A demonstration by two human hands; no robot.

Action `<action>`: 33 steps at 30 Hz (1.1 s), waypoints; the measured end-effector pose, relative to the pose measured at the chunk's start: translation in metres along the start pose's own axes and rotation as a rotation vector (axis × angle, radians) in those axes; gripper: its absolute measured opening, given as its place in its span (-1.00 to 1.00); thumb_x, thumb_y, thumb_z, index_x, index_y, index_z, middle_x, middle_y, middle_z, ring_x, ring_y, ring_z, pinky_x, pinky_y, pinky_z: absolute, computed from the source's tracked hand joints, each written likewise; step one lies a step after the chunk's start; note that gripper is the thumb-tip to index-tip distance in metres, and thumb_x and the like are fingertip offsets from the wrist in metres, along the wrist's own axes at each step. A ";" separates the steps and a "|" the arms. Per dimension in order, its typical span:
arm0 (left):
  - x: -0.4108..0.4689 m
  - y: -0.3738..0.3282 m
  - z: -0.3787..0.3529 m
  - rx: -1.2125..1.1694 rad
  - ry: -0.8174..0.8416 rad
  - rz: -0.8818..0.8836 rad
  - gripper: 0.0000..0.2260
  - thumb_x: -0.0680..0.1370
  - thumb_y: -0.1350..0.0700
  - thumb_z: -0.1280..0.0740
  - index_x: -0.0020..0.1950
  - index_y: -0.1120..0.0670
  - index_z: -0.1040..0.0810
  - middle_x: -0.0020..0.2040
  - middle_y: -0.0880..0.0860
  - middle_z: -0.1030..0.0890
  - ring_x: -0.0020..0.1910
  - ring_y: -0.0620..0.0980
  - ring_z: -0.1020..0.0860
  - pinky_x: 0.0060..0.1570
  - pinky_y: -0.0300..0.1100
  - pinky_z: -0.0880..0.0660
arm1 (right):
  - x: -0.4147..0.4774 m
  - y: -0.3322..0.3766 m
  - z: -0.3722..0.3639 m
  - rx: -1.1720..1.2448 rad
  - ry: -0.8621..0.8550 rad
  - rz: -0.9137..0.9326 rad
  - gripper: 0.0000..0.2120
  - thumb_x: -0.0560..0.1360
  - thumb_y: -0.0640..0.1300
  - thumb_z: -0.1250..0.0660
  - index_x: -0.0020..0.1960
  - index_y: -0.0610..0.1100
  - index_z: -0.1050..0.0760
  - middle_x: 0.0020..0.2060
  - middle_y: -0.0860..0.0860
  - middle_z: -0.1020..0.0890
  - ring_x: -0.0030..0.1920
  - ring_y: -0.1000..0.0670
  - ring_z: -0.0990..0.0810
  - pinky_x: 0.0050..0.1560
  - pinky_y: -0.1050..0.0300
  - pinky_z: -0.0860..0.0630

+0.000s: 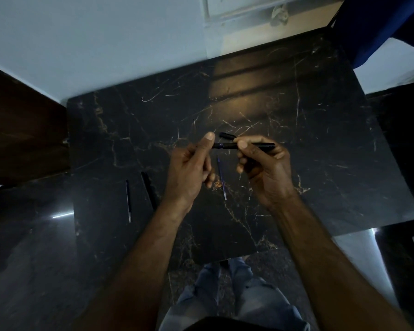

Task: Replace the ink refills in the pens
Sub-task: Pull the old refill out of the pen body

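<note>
A black pen (256, 145) is held level above the dark marble table (320, 151). My right hand (265, 170) grips its barrel between thumb and fingers. My left hand (191, 168) pinches the pen's left end (218, 145). A black cap (226, 135) lies on the table just behind the hands. A blue refill (221, 179) lies on the table between my hands. Further left lie a second black pen (148, 189) and another thin refill (128, 200), both pointing away from me.
The table's front edge (225, 260) is close to my legs. A dark wooden panel (22, 130) stands to the left, a pale wall behind, and blue cloth (380, 25) hangs at the top right. The floor is dark and glossy.
</note>
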State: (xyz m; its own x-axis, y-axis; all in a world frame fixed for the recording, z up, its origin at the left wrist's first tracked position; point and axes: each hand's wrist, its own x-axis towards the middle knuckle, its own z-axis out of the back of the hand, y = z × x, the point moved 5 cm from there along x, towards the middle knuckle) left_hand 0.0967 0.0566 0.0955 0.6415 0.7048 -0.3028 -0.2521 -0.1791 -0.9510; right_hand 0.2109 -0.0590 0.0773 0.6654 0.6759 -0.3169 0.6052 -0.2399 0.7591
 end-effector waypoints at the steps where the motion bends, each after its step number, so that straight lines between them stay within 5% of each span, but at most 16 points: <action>1: 0.000 0.000 -0.001 0.005 0.022 0.015 -0.48 0.73 -0.02 -0.26 -0.39 0.17 -0.48 -0.54 0.06 -0.40 -0.53 0.09 -0.44 -0.47 -0.15 -0.43 | 0.000 0.000 0.001 -0.001 0.004 0.003 -0.86 0.46 -0.31 -0.44 0.00 -0.36 -0.61 -0.31 -0.10 -0.61 -0.35 0.03 -0.56 -0.39 0.18 -0.52; 6: 0.004 -0.003 0.003 -0.010 -0.022 0.010 -0.75 0.69 0.06 -0.37 -0.17 0.09 -0.55 -0.37 0.02 -0.53 -0.49 -0.04 -0.50 -0.54 -0.21 -0.43 | 0.003 -0.002 0.005 -0.014 0.022 0.012 -0.90 0.50 -0.34 -0.43 0.00 -0.35 -0.62 -0.30 -0.10 -0.62 -0.34 0.02 -0.56 -0.38 0.16 -0.53; 13: 0.010 -0.004 0.010 0.064 -0.056 -0.005 -0.56 0.71 -0.04 -0.31 -0.21 0.28 -0.51 -0.47 -0.05 -0.47 -0.54 -0.06 -0.44 -0.54 -0.22 -0.39 | 0.007 -0.003 0.006 -0.003 0.036 0.007 -0.92 0.53 -0.36 -0.40 0.01 -0.36 -0.61 -0.31 -0.09 -0.62 -0.35 0.03 -0.56 -0.38 0.16 -0.53; 17: 0.009 -0.003 0.007 -0.160 0.028 -0.004 -0.93 0.62 0.17 -0.42 0.03 0.17 -0.64 -0.18 0.05 -0.65 -0.32 -0.01 -0.62 -0.42 -0.15 -0.57 | 0.011 0.001 0.007 -0.007 0.022 0.017 -0.95 0.53 -0.36 -0.40 -0.04 -0.29 -0.64 -0.31 -0.07 -0.62 -0.34 0.03 -0.55 -0.38 0.17 -0.53; 19: 0.008 -0.002 0.006 -0.243 0.049 0.005 -0.91 0.58 0.26 -0.44 0.08 0.16 -0.65 -0.09 0.06 -0.68 -0.25 -0.02 -0.65 -0.36 -0.17 -0.61 | 0.012 0.003 0.007 -0.008 0.020 0.016 -0.95 0.54 -0.35 -0.40 -0.03 -0.28 -0.64 -0.31 -0.08 -0.60 -0.34 0.02 -0.55 -0.38 0.17 -0.52; 24: 0.008 -0.003 0.003 -0.370 0.020 0.075 -0.90 0.53 0.13 -0.44 0.01 0.12 -0.64 -0.13 0.04 -0.70 -0.28 -0.06 -0.65 -0.36 -0.21 -0.58 | 0.013 0.006 0.007 0.013 0.008 0.001 -0.95 0.57 -0.31 -0.39 -0.02 -0.26 -0.63 -0.29 -0.06 -0.62 -0.32 0.03 -0.55 -0.37 0.17 -0.52; 33: 0.013 -0.004 -0.003 -0.257 -0.020 -0.029 -0.92 0.65 0.27 -0.37 0.13 0.22 -0.60 -0.10 0.05 -0.77 -0.16 -0.01 -0.75 -0.19 -0.14 -0.66 | 0.016 0.004 -0.004 -0.038 0.067 -0.004 -0.91 0.64 -0.29 -0.28 -0.01 -0.25 -0.54 -0.23 -0.14 -0.65 -0.27 -0.08 -0.61 -0.33 0.08 -0.56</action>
State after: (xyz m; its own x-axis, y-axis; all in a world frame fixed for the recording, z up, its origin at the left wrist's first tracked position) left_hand 0.1083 0.0644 0.0948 0.6310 0.7250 -0.2760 -0.0393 -0.3254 -0.9447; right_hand 0.2225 -0.0459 0.0779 0.6314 0.7222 -0.2824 0.5898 -0.2109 0.7795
